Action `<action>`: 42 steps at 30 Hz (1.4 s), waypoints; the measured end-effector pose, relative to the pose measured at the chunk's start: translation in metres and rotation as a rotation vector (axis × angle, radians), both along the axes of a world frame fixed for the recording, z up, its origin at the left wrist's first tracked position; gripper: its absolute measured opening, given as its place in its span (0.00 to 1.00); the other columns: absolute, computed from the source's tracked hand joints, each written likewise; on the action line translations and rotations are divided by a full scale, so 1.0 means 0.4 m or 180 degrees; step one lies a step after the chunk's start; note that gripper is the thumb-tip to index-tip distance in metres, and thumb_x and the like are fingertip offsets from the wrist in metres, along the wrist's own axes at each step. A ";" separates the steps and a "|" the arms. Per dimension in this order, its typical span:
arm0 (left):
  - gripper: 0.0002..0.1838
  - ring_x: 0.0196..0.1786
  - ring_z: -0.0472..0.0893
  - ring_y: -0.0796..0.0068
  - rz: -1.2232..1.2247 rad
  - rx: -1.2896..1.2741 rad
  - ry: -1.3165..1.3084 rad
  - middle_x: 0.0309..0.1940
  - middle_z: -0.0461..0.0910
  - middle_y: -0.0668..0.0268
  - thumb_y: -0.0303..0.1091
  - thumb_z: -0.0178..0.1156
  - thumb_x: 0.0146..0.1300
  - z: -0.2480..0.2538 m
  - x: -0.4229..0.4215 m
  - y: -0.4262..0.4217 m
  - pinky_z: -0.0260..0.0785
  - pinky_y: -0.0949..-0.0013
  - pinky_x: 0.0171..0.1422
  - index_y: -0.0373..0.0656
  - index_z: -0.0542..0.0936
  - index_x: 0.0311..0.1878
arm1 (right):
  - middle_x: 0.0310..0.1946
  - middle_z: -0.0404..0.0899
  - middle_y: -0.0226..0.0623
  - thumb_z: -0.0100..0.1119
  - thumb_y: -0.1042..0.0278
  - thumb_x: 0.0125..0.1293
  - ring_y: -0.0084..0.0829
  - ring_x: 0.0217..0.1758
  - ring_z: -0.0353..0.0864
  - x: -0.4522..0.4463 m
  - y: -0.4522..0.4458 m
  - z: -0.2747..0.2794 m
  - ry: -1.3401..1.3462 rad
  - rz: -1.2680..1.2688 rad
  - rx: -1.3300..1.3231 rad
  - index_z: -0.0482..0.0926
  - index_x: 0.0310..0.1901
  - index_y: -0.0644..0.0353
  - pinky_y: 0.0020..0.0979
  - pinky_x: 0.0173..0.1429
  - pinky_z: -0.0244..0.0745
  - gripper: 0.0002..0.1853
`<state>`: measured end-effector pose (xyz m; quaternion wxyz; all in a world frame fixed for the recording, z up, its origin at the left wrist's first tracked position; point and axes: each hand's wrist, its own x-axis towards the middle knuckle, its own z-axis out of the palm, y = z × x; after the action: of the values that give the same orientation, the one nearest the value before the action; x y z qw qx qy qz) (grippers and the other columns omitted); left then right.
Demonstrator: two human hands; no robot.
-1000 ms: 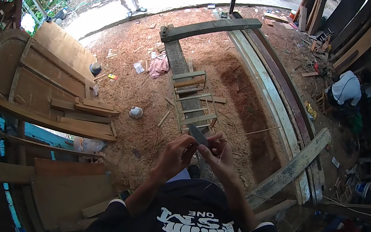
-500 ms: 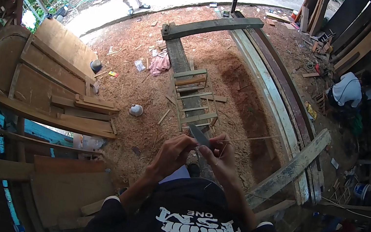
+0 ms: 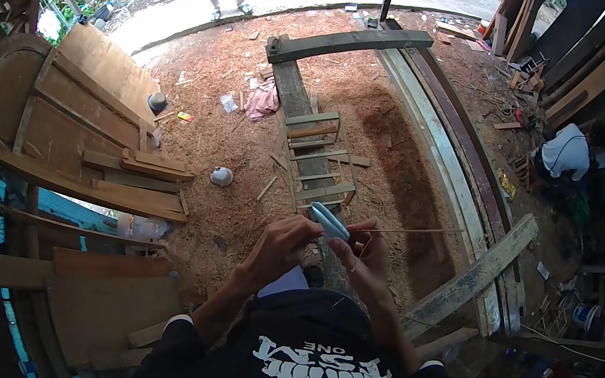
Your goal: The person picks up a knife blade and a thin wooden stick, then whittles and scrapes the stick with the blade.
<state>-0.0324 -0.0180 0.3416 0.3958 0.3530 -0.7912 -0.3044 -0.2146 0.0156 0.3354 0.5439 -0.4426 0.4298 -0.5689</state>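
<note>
Shirt: A dark shirt [image 3: 322, 354] with white lettering is seen nearest, between the forearms.
Left grip: The left hand [image 3: 282, 240] is closed, its bunched fingers set on the left side of a flat pale-blue piece [image 3: 330, 224].
Right grip: The right hand [image 3: 364, 260] is curled nearly closed; a thin strip [image 3: 416, 232] is held at its fingers, and the thumb is placed by the piece's near end. Whether the piece is also pinched there cannot be told.
Piece location: The piece is held up between both hands, ahead of the shirt.
Piece axis: The long axis is slanted; the far end is pointed forward and left, the near end toward the right hand.
Strip axis: The strip is pointed rightward and slightly forward.
Hold rationale: The piece is probably kept close to the body for steadiness and clear sight.
Slatted frame: A slatted frame [image 3: 318, 156] is laid along a dark plank [image 3: 288, 88], presumably for support above the shavings.
Crossbeam: A crossbeam [image 3: 352, 45] is placed across the plank's far end.
</note>
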 end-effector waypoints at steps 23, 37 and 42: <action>0.05 0.34 0.82 0.76 0.0846 0.0762 0.0201 0.33 0.83 0.60 0.24 0.59 0.70 -0.009 0.032 -0.003 0.73 0.71 0.38 0.38 0.80 0.46 | 0.32 0.77 0.25 0.64 0.67 0.71 0.11 0.27 0.69 -0.092 -0.046 0.024 0.0307 -0.0644 0.0084 0.73 0.50 0.60 0.17 0.28 0.62 0.12; 0.10 0.37 0.80 0.77 0.0095 0.0860 0.0419 0.33 0.81 0.62 0.25 0.57 0.72 -0.010 -0.043 -0.003 0.72 0.71 0.42 0.39 0.78 0.54 | 0.35 0.79 0.29 0.62 0.66 0.72 0.12 0.36 0.74 -0.022 -0.044 0.019 0.0224 0.0217 0.0014 0.70 0.49 0.60 0.17 0.36 0.68 0.13; 0.10 0.38 0.81 0.78 0.0148 0.1345 0.0208 0.34 0.83 0.60 0.26 0.60 0.70 0.018 -0.056 0.002 0.73 0.71 0.43 0.37 0.78 0.53 | 0.37 0.80 0.31 0.63 0.66 0.71 0.15 0.40 0.78 -0.015 -0.035 0.001 0.0248 0.0265 0.0068 0.70 0.48 0.61 0.20 0.40 0.72 0.13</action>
<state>-0.0547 -0.0171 0.3489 0.3453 0.4362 -0.6882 -0.4657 -0.2205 0.0016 0.3359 0.5546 -0.4761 0.4379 -0.5235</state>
